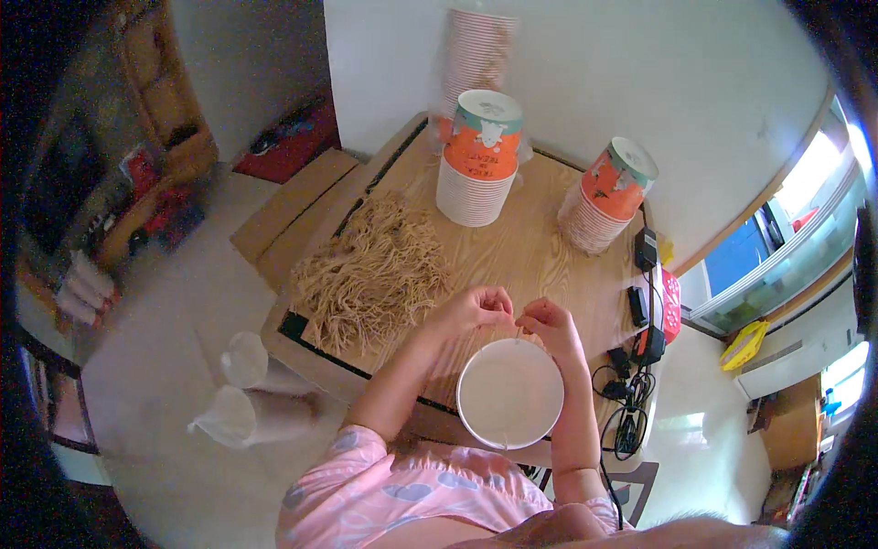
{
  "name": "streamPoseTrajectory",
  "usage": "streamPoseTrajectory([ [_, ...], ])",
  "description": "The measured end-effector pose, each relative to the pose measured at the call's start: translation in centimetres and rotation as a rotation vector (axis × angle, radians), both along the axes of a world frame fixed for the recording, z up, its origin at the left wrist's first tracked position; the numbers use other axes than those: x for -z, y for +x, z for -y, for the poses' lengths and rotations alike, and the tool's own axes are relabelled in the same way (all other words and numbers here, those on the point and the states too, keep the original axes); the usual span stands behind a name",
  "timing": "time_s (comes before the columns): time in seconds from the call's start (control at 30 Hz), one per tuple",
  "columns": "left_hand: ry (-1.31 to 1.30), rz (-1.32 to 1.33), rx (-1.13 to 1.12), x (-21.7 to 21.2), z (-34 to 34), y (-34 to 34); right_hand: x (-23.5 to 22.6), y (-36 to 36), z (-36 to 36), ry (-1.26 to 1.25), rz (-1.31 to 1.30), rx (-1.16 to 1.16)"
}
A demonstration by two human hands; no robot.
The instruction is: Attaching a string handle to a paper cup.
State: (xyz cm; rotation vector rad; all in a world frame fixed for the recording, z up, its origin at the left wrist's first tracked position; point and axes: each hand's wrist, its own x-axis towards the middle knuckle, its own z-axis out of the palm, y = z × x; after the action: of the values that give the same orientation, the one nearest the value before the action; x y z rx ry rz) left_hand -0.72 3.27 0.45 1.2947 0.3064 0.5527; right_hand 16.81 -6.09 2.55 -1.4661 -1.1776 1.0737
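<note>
A: What does the head view show?

B: Left hand (492, 307) and right hand (549, 320) meet above the far rim of a white bucket (510, 395), fingertips pinched close together. Both seem to grip a thin strand (518, 331), though it is very fine at this size. The bucket sits mouth up between the forearms, at the near edge of a bench (526, 252); its support is hidden.

A: What does good handling call for here?

B: Probably a light pinch close to the rim, pulling evenly from both sides so that the wall neither creases nor tears.

A: And the materials?

B: The bucket looks like smooth paper, round and thin-walled. At left on the wood-grain bench lies a shaggy, tangled heap of tan twine (370, 274). Behind stand nested, tapering stacks of upside-down buckets, one left (477, 183), one right (611, 192), their end buckets printed orange and green.
</note>
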Motion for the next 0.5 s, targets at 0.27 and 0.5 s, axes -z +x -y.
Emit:
streamPoseTrajectory([
  [0.27,0.071,0.007,-0.033,0.2,-0.7,1.1,-0.5,-0.7,0.0,0.018,0.031,-0.023],
  [0.5,0.146,-0.017,-0.094,0.3,-0.2,1.8,0.4,0.1,0.1,0.032,-0.018,0.009],
])
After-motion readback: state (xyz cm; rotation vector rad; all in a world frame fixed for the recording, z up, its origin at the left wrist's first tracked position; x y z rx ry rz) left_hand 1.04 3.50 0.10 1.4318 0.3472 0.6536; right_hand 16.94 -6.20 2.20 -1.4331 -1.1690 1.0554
